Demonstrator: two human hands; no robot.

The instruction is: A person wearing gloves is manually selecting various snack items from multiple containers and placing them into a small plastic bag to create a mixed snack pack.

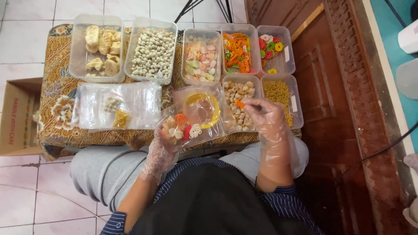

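While my left hand (162, 153), in a thin clear glove, cups a clear plastic bag (191, 116) from below, my fingers are closed on its near-left corner. The bag lies open on the near edge of the table (56, 93), just left of my right hand (263, 114). In its near corner sit a few crackers (180, 127): an orange round one, a white flower-shaped one, a red one and some pale pieces. A yellow ring (203, 109) shows through the bag's far part.

My right hand, gloved too, is pinched on a small orange cracker (239, 104) held at the bag's right edge, above a tub of pale chunks (238, 102). To the right of that tub is a tub of yellow bits (278, 93). Along the far side stand more tubs: orange sticks (236, 52), pink and white chips (201, 56), round pale balls (152, 52). Flat on the left lies a pile of bags (117, 104).
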